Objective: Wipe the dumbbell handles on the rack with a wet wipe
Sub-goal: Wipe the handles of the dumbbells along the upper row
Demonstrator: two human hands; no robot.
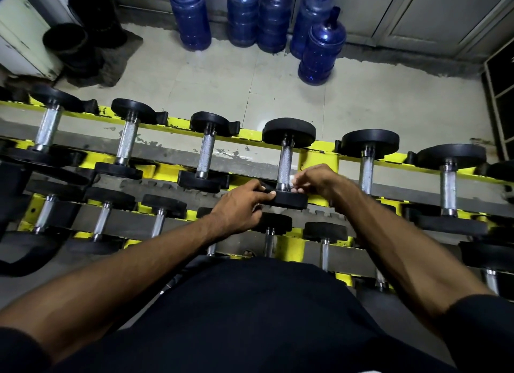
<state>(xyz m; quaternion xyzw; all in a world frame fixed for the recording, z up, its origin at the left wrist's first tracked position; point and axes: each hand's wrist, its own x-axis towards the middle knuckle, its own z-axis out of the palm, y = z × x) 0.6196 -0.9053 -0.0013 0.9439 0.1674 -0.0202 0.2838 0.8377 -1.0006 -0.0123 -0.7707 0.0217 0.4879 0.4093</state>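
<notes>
A yellow rack [317, 157] holds rows of black dumbbells with knurled steel handles. My left hand [239, 206] grips the near black head [289, 199] of the middle dumbbell on the top row. Its steel handle [286, 161] stands just above that head. My right hand [314, 179] pinches a small white wet wipe [292, 179] against the lower end of this handle. Most of the wipe is hidden by my fingers.
More dumbbells [205, 155] lie left and right on the top row, with smaller ones [158, 222] on the lower row. Several blue water jugs [321, 47] stand on the tiled floor behind the rack. Black stacked plates [66, 44] sit at the far left.
</notes>
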